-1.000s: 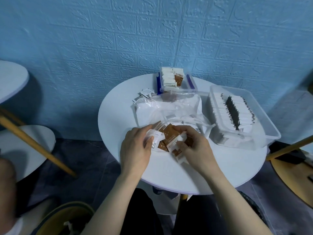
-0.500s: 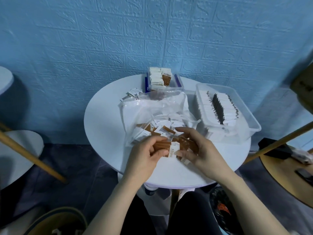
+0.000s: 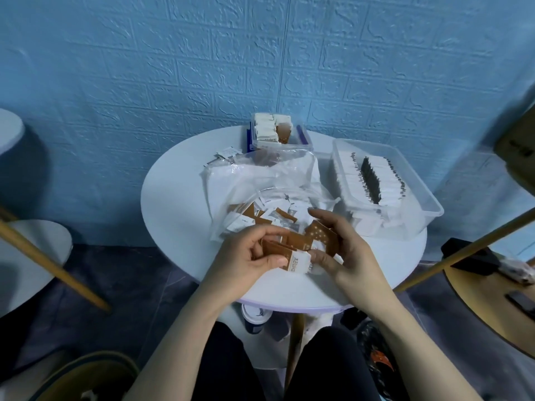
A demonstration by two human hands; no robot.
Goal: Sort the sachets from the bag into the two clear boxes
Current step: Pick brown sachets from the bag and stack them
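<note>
Both hands work at the near edge of the round white worktop (image 3: 179, 227): the left hand (image 3: 246, 256) pinches a small stack of brown-and-white sachets (image 3: 285, 253), and the right hand (image 3: 344, 250) grips a brown sachet (image 3: 321, 235) beside it. Largest, the clear box (image 3: 428, 198) at the right edge holds long packed rows. The crinkled clear bag (image 3: 260, 180) at the centre has many flat sachets left. The small clear box (image 3: 280, 144) at the far edge looks partly filled. Sorting seems well underway, not finished.
</note>
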